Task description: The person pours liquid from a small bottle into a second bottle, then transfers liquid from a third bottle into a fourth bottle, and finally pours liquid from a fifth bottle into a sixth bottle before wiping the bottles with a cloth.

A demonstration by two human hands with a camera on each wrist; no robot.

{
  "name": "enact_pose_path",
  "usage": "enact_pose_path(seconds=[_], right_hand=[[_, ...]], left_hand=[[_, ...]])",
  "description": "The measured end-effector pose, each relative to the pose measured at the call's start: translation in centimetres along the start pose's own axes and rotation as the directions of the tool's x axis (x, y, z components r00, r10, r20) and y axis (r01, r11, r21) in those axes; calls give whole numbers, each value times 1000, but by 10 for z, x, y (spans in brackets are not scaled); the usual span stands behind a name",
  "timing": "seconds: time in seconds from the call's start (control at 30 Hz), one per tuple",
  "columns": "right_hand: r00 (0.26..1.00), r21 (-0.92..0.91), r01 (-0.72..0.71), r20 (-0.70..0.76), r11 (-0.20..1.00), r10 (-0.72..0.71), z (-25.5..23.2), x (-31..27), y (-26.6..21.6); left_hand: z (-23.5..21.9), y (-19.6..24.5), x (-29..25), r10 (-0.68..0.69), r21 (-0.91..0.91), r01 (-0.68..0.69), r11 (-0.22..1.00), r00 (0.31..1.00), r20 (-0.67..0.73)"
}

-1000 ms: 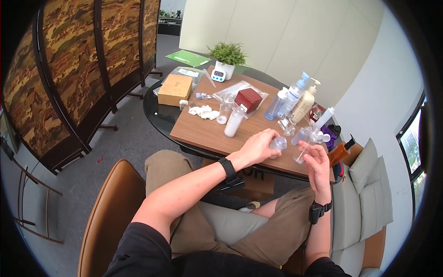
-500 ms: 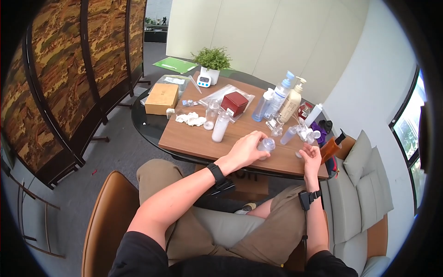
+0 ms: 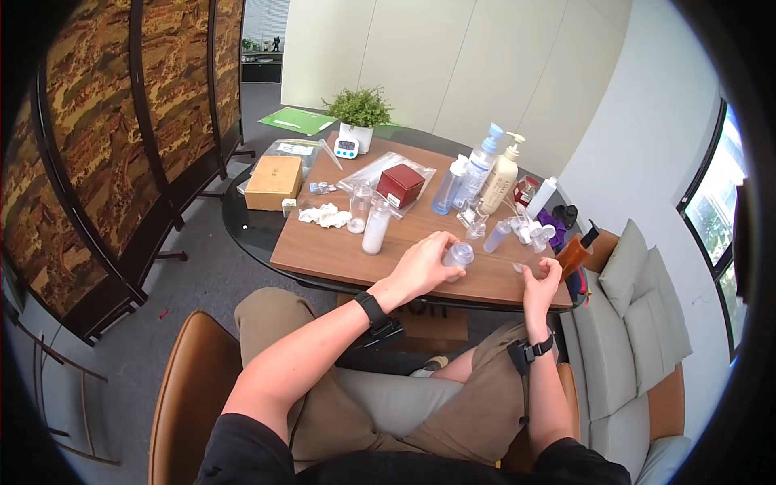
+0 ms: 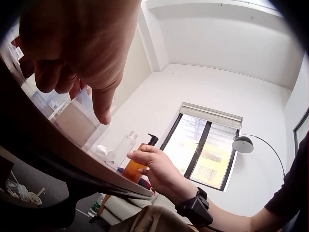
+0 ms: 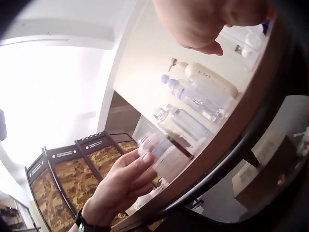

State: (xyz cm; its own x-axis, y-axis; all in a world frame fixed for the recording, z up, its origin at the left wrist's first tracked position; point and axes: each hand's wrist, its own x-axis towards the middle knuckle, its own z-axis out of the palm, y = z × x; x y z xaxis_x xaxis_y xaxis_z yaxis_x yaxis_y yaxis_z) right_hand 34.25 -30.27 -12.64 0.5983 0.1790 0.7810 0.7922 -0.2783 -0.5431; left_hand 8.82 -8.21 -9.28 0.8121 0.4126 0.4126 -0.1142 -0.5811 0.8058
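Observation:
My left hand curls its fingers and thumb round a small clear bottle near the table's front edge. In the left wrist view this bottle looks boxy and whitish inside; its clear neck pokes up past the thumb in the right wrist view. My right hand hovers over the right end of the table, fingers loosely bent and a gap before the thumb. Left of its fingertips shows a small clear rounded thing. In the left wrist view those fingertips overlap a clear bottle.
Two clear bottles with white contents, one a tall bottle, stand left beside crumpled tissue. A dark red box lies behind. Pump bottles stand at the back right, an amber pump bottle at the right edge.
The head view has turned, shifting the table leftward. My right hand has drawn further right from my left hand; a clear tube seen at its fingers earlier no longer shows there. My left hand keeps its bottle.

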Motion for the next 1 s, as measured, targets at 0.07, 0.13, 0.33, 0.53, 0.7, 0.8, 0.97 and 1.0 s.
enact_pose_path(seconds=[0.07,0.13,0.33,0.53,0.7,0.8,0.97,1.0], right_hand=[[995,84,67,64,994,-73,-7,-5,-26],[978,184,-32,210,982,-8,-11,-9,-61],[815,267,-238,579,934,42,9,-16,-120],[723,282,-308,690,909,32,31,-22,-120],[695,321,-424,715,847,78,36,-20,-114],[721,310,-386,689,869,74,31,-21,-117],[776,361,-235,628,903,-49,24,-23,-117],[775,355,-242,631,903,-40,22,-23,-118]], left_hand=[[0,0,0,-29,-12,29,999,1000,1],[1,-1,2,-32,-33,30,999,999,-35],[4,-6,3,-48,6,48,999,998,-35],[7,-15,4,36,70,-33,997,998,-55],[2,-15,6,73,62,-73,995,997,10],[-4,-11,7,53,8,-53,999,997,63],[-7,-5,9,-22,-74,32,997,992,123],[-8,-1,9,-33,-77,44,996,989,146]])
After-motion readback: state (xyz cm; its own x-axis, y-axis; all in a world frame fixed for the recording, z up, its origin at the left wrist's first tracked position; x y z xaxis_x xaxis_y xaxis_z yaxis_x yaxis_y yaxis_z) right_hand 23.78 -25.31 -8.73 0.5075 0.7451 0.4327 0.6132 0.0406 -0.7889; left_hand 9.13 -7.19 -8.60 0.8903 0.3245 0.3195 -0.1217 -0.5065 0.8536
